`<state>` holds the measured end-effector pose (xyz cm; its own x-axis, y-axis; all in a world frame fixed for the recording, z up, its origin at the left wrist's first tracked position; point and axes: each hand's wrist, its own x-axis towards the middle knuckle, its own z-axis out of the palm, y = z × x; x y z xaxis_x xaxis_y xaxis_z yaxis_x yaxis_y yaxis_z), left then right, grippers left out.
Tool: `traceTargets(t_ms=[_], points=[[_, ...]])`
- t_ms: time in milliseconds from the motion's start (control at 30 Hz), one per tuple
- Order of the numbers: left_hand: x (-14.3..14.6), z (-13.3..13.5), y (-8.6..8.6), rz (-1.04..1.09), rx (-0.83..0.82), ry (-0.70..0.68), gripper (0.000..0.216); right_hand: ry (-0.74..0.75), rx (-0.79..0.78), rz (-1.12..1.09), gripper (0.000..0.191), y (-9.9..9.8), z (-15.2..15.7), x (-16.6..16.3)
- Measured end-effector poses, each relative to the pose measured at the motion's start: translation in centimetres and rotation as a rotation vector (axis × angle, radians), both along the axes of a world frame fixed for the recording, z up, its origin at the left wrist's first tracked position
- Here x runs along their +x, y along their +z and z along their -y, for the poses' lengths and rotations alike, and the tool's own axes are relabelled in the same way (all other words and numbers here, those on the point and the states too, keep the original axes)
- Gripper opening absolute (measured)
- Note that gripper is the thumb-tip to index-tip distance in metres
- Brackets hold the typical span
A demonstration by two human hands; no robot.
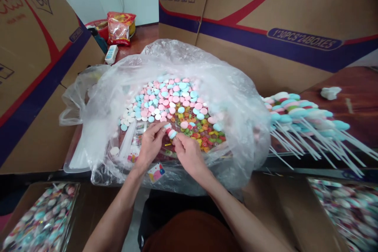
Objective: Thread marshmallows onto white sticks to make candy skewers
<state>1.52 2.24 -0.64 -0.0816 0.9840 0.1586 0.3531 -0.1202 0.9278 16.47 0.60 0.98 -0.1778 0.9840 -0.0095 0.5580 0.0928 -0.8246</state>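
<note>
A short candy skewer (170,131) of blue, white, pink and red pieces is held between my two hands, over an open clear plastic bag. My left hand (151,141) is closed in a pinch at its upper left end, by a pale blue marshmallow. My right hand (189,152) is closed round its lower right end, and any stick there is hidden. Just beyond lie many loose pink, blue and white marshmallows (175,98). Coloured gummy rings (203,130) spread beside my right hand. White sticks (127,141) and printed labels (139,136) lie left of my left hand.
The clear plastic bag (239,86) surrounds the candy. Finished skewers (307,114) are piled on the table's right. Tall cardboard boxes (254,8) stand behind and at left. Packed candy sits in boxes at lower left (41,216) and lower right. A red snack packet (119,27) stands behind.
</note>
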Motion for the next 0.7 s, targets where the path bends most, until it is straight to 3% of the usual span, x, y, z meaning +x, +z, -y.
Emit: traceTargets(t_ms=[200, 400, 500, 700], points=[[0.1, 0.1, -0.4, 0.083, -0.064, -0.01, 0.024, -0.027, -0.005, 0.079, 0.023, 0.1, -1.0, -0.9], [-0.6, 0.2, 1.4, 0.108, -0.082, -0.002, 0.028, -0.019, 0.015, -0.014, 0.033, 0.7, -0.9, 1.3], [-0.9, 0.6, 1.7, -0.063, -0.022, -0.012, 0.024, -0.081, 0.044, -0.062, 0.036, 0.6, -0.3, 3.1], [-0.9, 1.1, 0.3, -0.51, 0.012, -0.154, 0.02, -0.111, 0.012, -0.091, 0.033, -0.1, 1.3, 4.4]])
